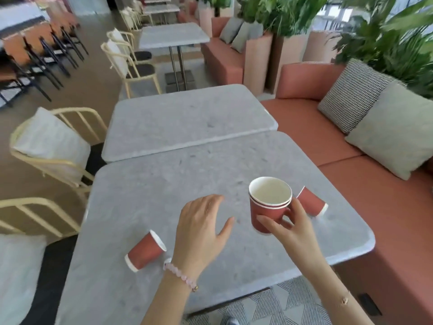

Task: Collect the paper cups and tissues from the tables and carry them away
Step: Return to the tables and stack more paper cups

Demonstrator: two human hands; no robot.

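Cups (263,213) stacked in right grip (293,227) — left grip (201,228) spread, empty.

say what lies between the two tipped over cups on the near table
Head view: the left hand, open, and the stacked cups the right hand holds.

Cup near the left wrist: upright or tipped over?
Tipped over. The cup lies on its side on the table, beside the left hand, which is not touching it.
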